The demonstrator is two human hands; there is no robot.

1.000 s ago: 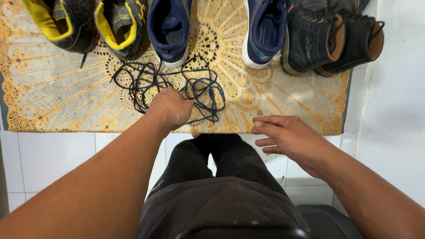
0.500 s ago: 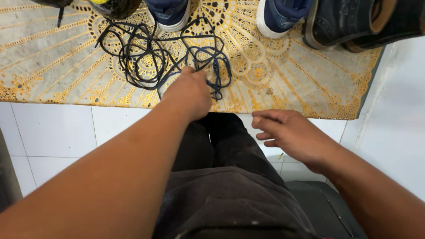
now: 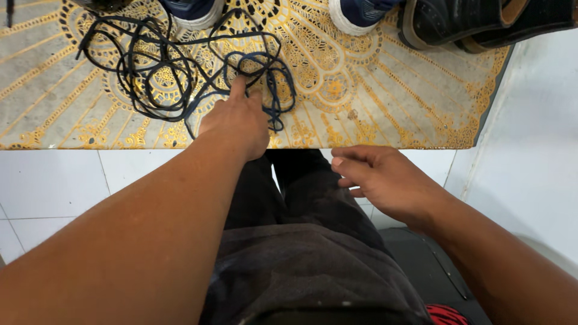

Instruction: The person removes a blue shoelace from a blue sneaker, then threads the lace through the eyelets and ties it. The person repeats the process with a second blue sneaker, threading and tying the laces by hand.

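Here, the tangle of dark laces [image 3: 180, 72] lay spread over the left and middle part of the gold-patterned mat [image 3: 373, 102], its black loops widest at the left and a bluer bunch gathered at its right end, just below the toes of the blue sneakers [image 3: 192, 9] at the top edge. The left hand [image 3: 238, 120] reached across the white tiled floor [image 3: 54, 186] onto the mat and rested on that bluer bunch, its grip not closed on anything that could be seen: the forefinger was stretched out and pressed onto or just under a strand, the other fingers curled loosely beneath the palm, so whether a lace was pinched could not be told. To do this well, it seemed best that the finger hook a single strand rather than the whole knot, and lift it gently so the loops would slacken instead of tightening; pulling hard from the middle would likely have cinched the snarl. Further right, the right hand [image 3: 385, 180] hovered above the person's dark trousers [image 3: 301, 241], near the mat's front edge, half-curled and holding nothing, well placed to pin the bunch while the other teased a free end out. At the far right the black shoes [image 3: 481, 24] stood apart from the laces.
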